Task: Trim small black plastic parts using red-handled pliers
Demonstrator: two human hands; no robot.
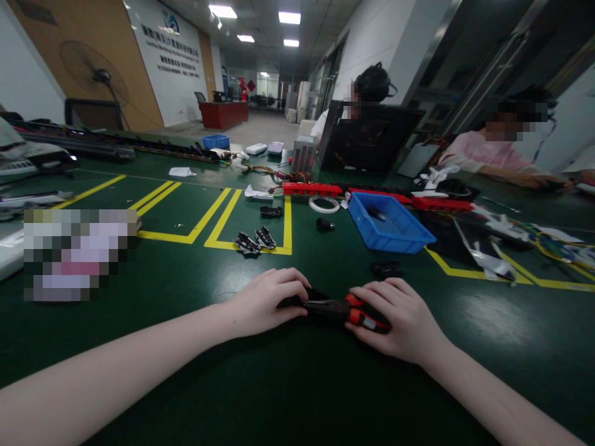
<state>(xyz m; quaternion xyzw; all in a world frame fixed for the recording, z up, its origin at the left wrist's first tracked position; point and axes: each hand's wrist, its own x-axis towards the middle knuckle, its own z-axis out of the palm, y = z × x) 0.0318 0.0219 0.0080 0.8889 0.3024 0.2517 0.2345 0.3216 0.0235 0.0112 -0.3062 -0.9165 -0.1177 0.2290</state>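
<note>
My right hand is closed round the red-and-black handles of a pair of pliers, low over the green table. The pliers' dark jaws point left toward my left hand. That hand is curled shut on a small black part, pressing it against the table right at the plier tips. Most of the part is hidden under my fingers.
A blue bin stands just beyond my right hand, with a black piece in front of it. Small black parts lie on the yellow floor-tape lines; a tape roll and red strips sit farther back. Two people sit at the far right.
</note>
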